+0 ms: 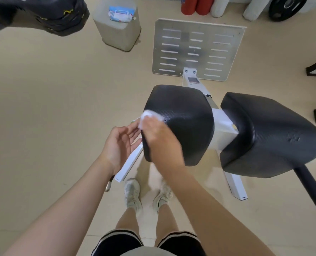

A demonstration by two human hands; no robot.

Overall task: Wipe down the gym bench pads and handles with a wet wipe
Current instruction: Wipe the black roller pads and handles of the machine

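Note:
Two black textured pads sit on a white frame: a left pad (186, 115) and a right pad (271, 133). My right hand (161, 137) grips a crumpled white wet wipe (149, 116) and presses it on the left pad's left edge. Beside that pad, my left hand (120, 145) hovers with relaxed fingers, palm turned right, holding nothing. A black handle bar (310, 191) sticks out below the right pad.
A perforated metal footplate (196, 50) lies on the floor beyond the pads. A pack of wet wipes (121, 13) rests on a grey block (116, 34) at the back left. Red and white rollers (205, 5) and a weight plate (284, 7) line the back wall. My feet (148, 196) stand below the pads.

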